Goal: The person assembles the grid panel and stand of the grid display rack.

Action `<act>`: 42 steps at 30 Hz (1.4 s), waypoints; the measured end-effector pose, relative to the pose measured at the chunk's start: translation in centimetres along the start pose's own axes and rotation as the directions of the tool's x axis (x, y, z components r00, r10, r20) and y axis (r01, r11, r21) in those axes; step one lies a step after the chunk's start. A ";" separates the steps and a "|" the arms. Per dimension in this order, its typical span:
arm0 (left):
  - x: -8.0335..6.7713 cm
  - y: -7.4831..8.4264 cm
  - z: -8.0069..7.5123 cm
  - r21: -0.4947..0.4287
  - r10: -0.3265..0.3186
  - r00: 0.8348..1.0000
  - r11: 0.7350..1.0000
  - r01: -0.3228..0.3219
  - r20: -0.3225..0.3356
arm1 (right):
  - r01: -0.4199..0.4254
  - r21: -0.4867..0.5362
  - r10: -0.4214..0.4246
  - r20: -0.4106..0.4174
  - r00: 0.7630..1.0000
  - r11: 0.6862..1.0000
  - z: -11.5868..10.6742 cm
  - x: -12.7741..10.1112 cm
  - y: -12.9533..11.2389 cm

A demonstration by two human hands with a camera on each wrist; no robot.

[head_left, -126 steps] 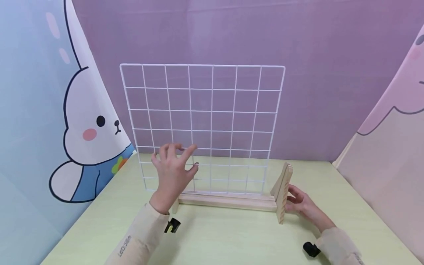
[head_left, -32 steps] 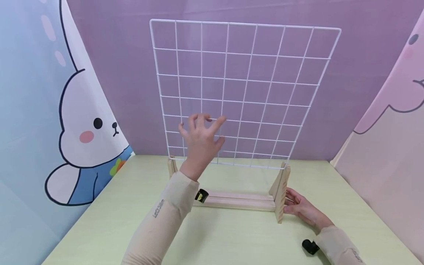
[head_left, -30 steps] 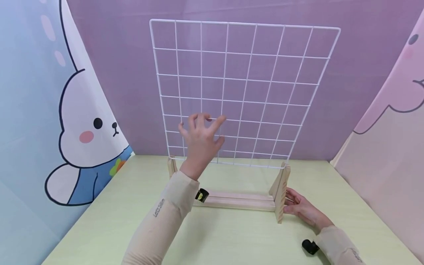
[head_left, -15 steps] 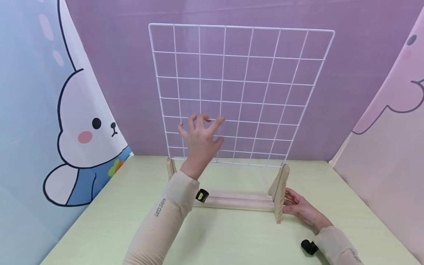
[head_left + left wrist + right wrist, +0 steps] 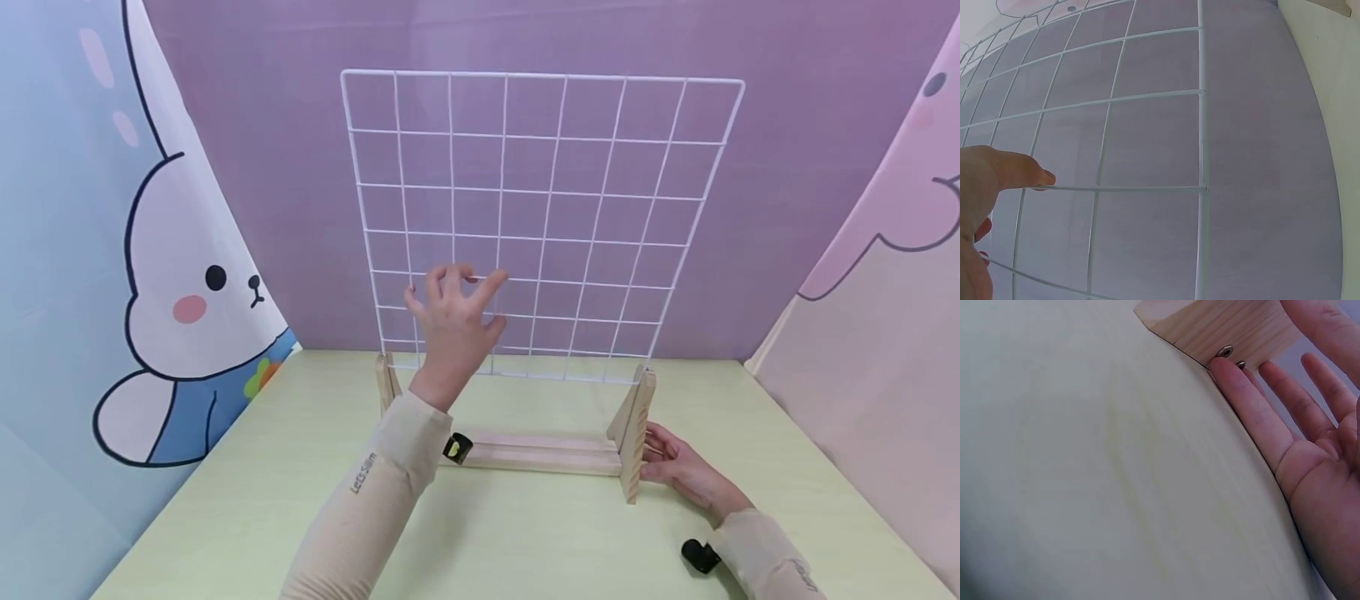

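My left hand [image 5: 457,287] grips a horizontal wire low in a white wire grid panel [image 5: 540,77] and keeps it upright over a wooden stand [image 5: 543,452]. The panel's bottom corners sit level with the tops of the stand's two end pieces; whether they are in the slots I cannot tell. In the left wrist view a finger of my left hand [image 5: 1010,172] lies against a wire of the grid [image 5: 1201,125]. My right hand [image 5: 678,467] presses straight fingers against the stand's right end piece [image 5: 633,433]. The right wrist view shows those fingers [image 5: 1254,406] flat by the wood block [image 5: 1229,325].
The stand sits on a pale green table [image 5: 525,542]. A purple backdrop [image 5: 787,167] closes the far side, a rabbit-print panel [image 5: 172,292] the left side and a pink panel [image 5: 885,333] the right side.
Four seconds ago the grid stood low in the stand; it was then lifted. Over the last second its top edge has come down a little. My right hand has stayed on the end piece.
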State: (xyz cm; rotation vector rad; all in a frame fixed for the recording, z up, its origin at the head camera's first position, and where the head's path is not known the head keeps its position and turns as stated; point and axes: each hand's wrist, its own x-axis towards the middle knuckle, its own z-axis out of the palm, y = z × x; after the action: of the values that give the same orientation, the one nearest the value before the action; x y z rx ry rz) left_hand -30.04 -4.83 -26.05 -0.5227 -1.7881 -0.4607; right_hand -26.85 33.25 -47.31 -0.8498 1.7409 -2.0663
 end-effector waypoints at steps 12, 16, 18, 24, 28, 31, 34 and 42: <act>-1.3 -0.1 0.6 0.010 0.007 0.999 1.000 -0.007 0.043 | 0.005 0.006 -0.005 -0.005 1.000 1.000 0.0 0.0 0.1; -1.8 -0.1 0.7 0.011 0.002 0.998 1.000 -0.002 0.060 | -0.003 -0.001 0.003 -0.015 1.000 1.000 0.0 0.0 0.0; -2.0 -0.1 0.8 0.010 -0.002 0.998 1.000 0.001 0.069 | -0.010 -0.006 0.010 -0.021 1.000 1.000 0.0 0.0 0.0; -2.6 -0.2 1.0 -0.004 -0.015 0.996 1.000 0.015 0.090 | -0.028 -0.018 0.027 -0.039 0.999 0.999 0.0 0.0 0.0; -3.1 -0.3 1.2 -0.016 -0.021 0.995 1.000 0.022 0.094 | -0.040 -0.029 0.039 -0.058 0.998 0.999 0.0 -0.1 0.0; -3.5 -0.3 1.4 -0.021 -0.029 0.996 0.999 0.031 0.087 | -0.043 -0.031 0.041 -0.067 0.997 0.999 0.1 -0.2 0.0; -3.9 -0.3 1.6 -0.018 -0.038 0.996 0.999 0.039 0.078 | -0.039 -0.028 0.038 -0.065 0.997 0.999 0.2 -0.1 0.1; -4.7 -0.4 1.7 -0.028 -0.052 0.996 0.998 0.055 0.076 | -0.032 -0.037 0.030 -0.063 0.998 0.999 0.0 -0.2 0.2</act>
State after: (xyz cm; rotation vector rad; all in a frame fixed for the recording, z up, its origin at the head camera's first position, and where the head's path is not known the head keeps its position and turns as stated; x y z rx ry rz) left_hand -30.46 -4.74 -31.05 -0.5203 -1.8732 -0.5119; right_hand -26.70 33.31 -47.54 -0.7711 1.8198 -2.0671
